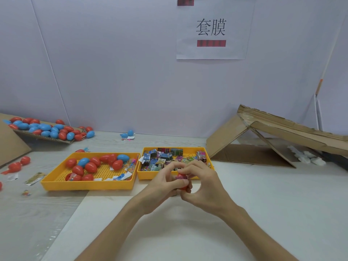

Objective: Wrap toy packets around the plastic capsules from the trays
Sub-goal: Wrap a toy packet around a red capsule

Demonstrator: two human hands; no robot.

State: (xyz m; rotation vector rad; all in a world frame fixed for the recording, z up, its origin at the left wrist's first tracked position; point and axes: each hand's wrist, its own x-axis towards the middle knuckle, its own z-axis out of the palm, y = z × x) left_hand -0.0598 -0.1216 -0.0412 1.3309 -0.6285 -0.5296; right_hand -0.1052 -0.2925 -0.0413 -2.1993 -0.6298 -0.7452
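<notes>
Head view: both hands meet at mid-table, just in front of the near rim of the packet tray [150,175].

Key relation: the red capsule [183,187] sits between the two hands, in the gap where their fingertips converge, lifted off the table [273,204]. Its long axis runs roughly up-and-away from the person (one red end shows above the fingers, the other below). A pink-magenta packet [181,178] lies across that axis as a band near the upper half, touching the capsule.

Left hand [160,187]: fingers curled, gripping the capsule from its left side.
Right hand [205,185]: thumb and forefinger bent into a ring, their tips pinching at the packet and the capsule's right side. How far round the back the band reaches is hidden by the fingers.

Neither hand is nearer; both touch the piece. Judgement: the coming move turns on the packet's band running square to the capsule's long axis. The right hand appears placed to draw the band round or down while the left holds the capsule steady. Risk, as I read it: the smooth shell turning in the left grip and skewing the band.

Supply: capsule tray [88,186], to the left of the hands and beside the packet tray, holds loose red and blue capsules. Both trays lie within reach.
</notes>
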